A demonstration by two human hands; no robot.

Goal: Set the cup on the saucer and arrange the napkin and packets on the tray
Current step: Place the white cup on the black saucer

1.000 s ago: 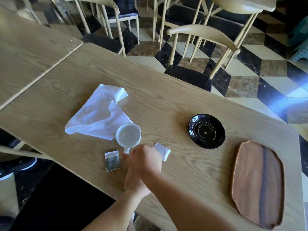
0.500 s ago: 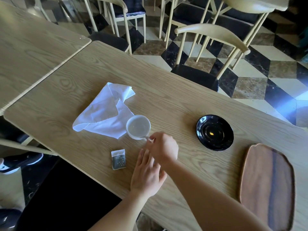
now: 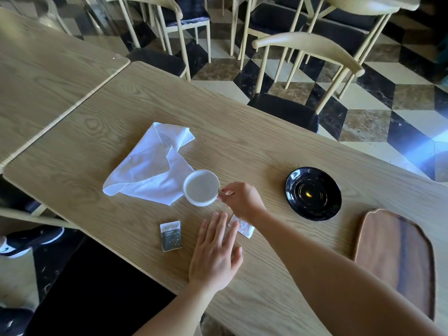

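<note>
My right hand point(image 3: 244, 201) pinches the handle of the white cup point(image 3: 201, 187) standing on the napkin point(image 3: 150, 170) edge on the surface point(image 3: 242, 141), while my left hand point(image 3: 215, 253) lies flat and released near the packets.

A light wooden table point(image 3: 242, 132) with rounded corners carries everything. A second table point(image 3: 48, 69) abuts its left edge. Beyond the far edge stand cream-framed chairs point(image 3: 303, 76) with dark seats on a checkered floor point(image 3: 388, 112). Black-and-white shoes point(image 3: 29, 241) show below the near left corner.
</note>
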